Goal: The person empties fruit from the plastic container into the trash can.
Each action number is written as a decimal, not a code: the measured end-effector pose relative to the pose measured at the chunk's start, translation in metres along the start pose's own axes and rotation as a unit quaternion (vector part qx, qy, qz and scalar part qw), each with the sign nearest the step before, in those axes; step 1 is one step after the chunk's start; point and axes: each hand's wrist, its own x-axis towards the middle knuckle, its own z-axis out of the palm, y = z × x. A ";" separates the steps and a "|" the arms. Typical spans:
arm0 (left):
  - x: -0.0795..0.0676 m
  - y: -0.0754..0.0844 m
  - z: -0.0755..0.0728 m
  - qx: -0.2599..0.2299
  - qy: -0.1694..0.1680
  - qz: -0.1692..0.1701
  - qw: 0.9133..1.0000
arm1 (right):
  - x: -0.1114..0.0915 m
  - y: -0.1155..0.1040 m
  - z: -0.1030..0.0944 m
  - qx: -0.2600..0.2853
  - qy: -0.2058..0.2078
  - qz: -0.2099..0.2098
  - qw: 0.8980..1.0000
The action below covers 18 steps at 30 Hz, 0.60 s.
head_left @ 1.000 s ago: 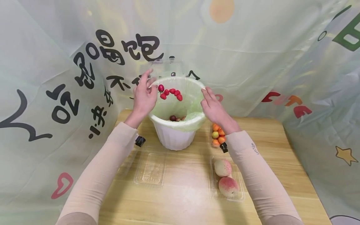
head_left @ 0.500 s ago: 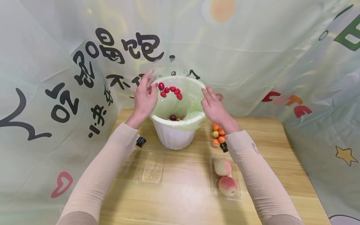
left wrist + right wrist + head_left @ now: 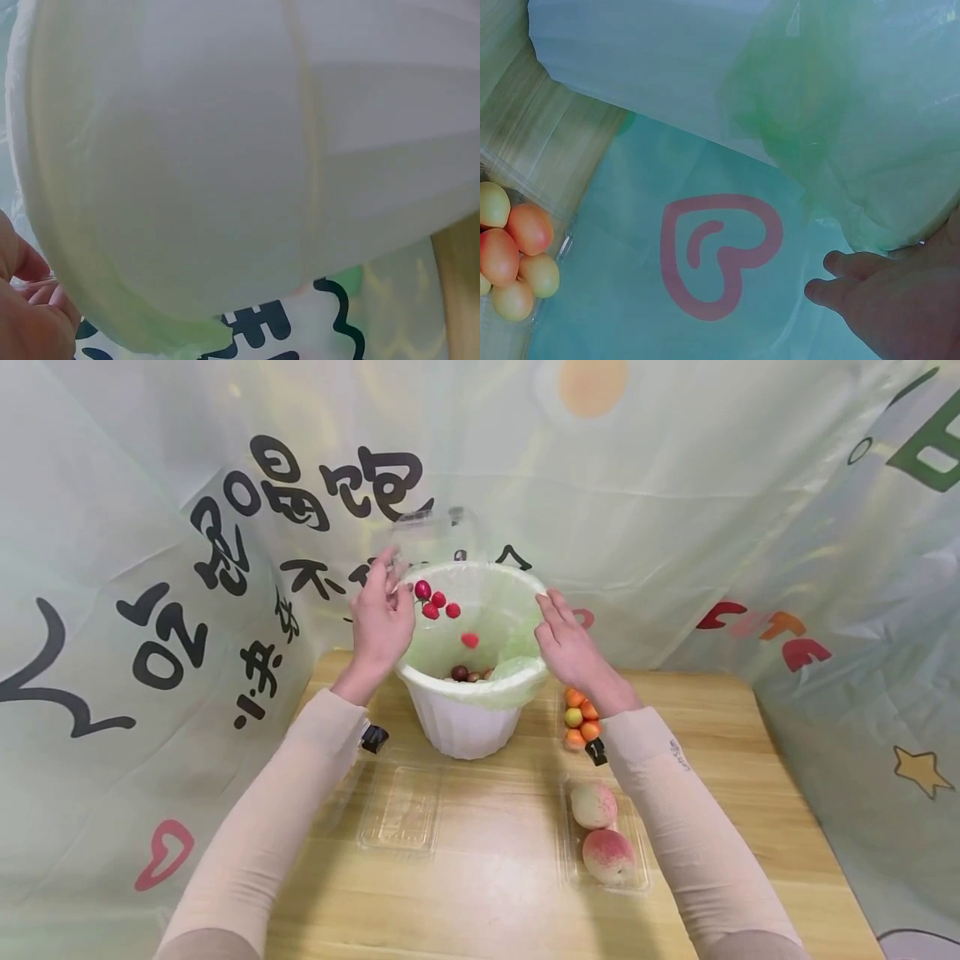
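In the head view my left hand (image 3: 381,625) pinches the edge of a clear plastic box (image 3: 438,537) tilted over the white bin (image 3: 468,727). Several red berries (image 3: 438,600), raspberry-like, cluster near the fingers, beside a darker, smooth red fruit (image 3: 423,589). Lower down, a blurred red berry (image 3: 469,640) is in mid-air inside the bin. A thin green bag (image 3: 517,685) lines the bin, with round brown fruits (image 3: 460,673) at the bottom. My right hand (image 3: 566,639) grips the bin's right rim; the right wrist view has two of its fingers (image 3: 855,264) outside the bag.
Two peaches (image 3: 609,857) lie in a clear tray at the right of the wooden table (image 3: 495,893). Behind them is a box of small orange fruits (image 3: 575,720), partly under the right arm. An empty clear tray (image 3: 401,808) lies front left. Printed cloth surrounds the table.
The clear box has tilted and shifted slightly left with my left hand. Some berries have left the row at its right end, and one is dropping into the bin. My right hand stays put.
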 end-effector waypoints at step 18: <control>-0.003 -0.004 -0.005 0.000 0.000 0.011 1.000 | 0.001 -0.001 0.001 -0.001 -0.003 -0.001 1.000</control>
